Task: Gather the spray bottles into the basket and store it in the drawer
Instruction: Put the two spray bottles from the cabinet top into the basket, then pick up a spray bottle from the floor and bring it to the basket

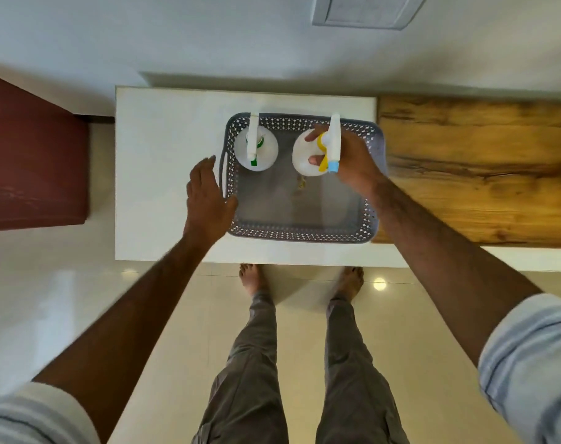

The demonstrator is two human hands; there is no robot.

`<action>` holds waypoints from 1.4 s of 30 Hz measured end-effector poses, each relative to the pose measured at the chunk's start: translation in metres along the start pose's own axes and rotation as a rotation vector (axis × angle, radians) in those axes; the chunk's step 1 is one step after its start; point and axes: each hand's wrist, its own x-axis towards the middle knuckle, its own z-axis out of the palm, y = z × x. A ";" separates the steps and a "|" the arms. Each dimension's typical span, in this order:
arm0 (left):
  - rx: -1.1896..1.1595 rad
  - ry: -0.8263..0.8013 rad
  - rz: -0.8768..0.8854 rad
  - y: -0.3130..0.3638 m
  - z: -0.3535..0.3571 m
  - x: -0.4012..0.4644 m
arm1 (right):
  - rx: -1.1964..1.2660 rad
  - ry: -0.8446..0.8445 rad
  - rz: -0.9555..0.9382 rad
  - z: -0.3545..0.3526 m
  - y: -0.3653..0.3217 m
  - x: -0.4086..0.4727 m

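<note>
- Glossy cream floor tiles surround a white rectangular cabinet top [163, 174] pushed against a pale wall, with a wood-grain counter [484, 174] butting against its right side and a dark red surface [32, 161] off to the left; only the head view is available.
- On the white top sits a grey perforated plastic basket [301, 233], its long axis running left to right across the view.
- A white spray bottle with a green trigger [256, 145] stands upright in the basket's far-left corner, its nozzle axis running toward and away from the wall.
- The right hand [349, 158] is wrapped around the neck of a white spray bottle with a yellow collar and blue nozzle tip [308, 155], holding it upright in the far-right part of the basket; I cannot tell whether its base touches the floor of the basket. Its blue tip points back toward the person.
- The left hand [207, 193] is spread flat with nothing in it, resting at the basket's left rim, seemingly steadying it.
- By my reading, the gathering step is nearly finished: no other bottles show outside the basket.
- Next, the right hand should let go, and both hands take the basket's short ends to carry it level.
- No drawer is visible, so its location is unknown.
</note>
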 end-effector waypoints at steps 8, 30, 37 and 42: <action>-0.139 -0.217 -0.050 -0.018 0.004 0.025 | 0.024 -0.043 0.023 0.030 0.015 0.026; 0.670 -0.047 -0.036 0.052 -0.115 -0.146 | -0.951 -0.319 -0.171 0.043 -0.088 -0.147; 0.626 0.220 -0.391 0.069 -0.174 -0.293 | -1.102 -0.390 -0.882 0.077 -0.225 -0.189; 0.572 0.447 -0.661 0.036 -0.210 -0.420 | -1.175 -0.522 -1.280 0.158 -0.314 -0.258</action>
